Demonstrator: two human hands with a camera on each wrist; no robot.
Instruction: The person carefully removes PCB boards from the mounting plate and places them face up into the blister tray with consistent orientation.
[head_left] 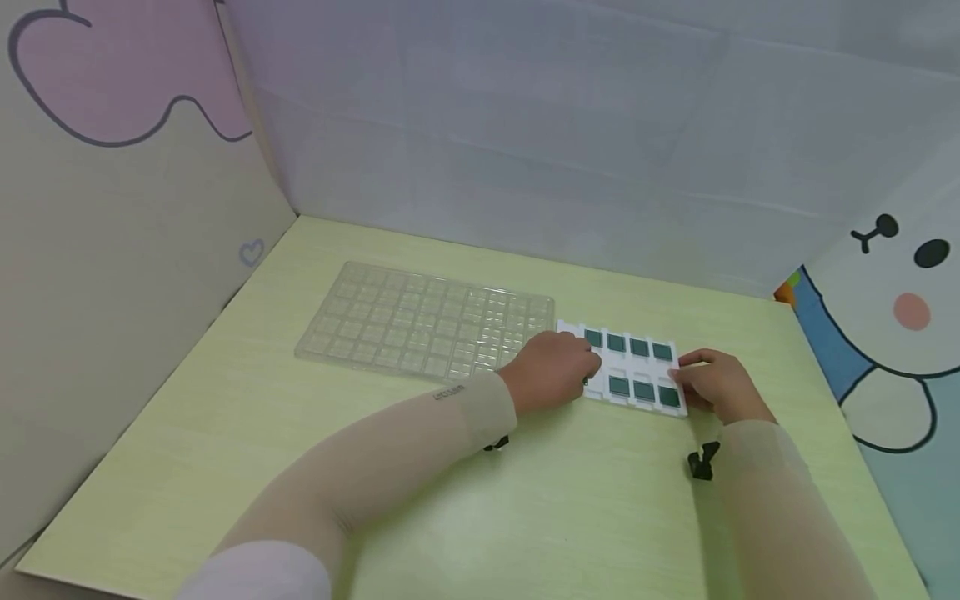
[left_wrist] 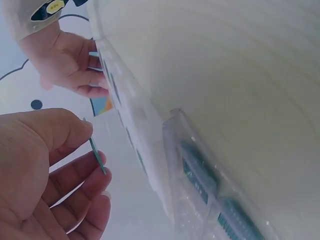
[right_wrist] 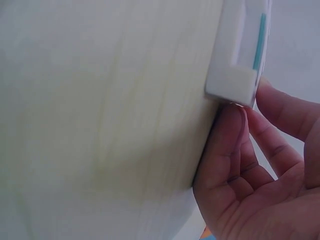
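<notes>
Left hand (head_left: 551,371): fingers pinch a green chip (left_wrist: 95,149) over the left part of the white tray (head_left: 630,366).
Right hand (head_left: 716,387): thumb and fingers pinch that tray's right edge.
White tray: on the surface (head_left: 487,517), chips in two rows.
Clear tray (head_left: 405,321): just beside it, leftward.

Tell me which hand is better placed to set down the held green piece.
Probably the left hand: it pinches the green piece near both the clear tray and the white tray, while the right hand holds the white tray's right end.
</notes>
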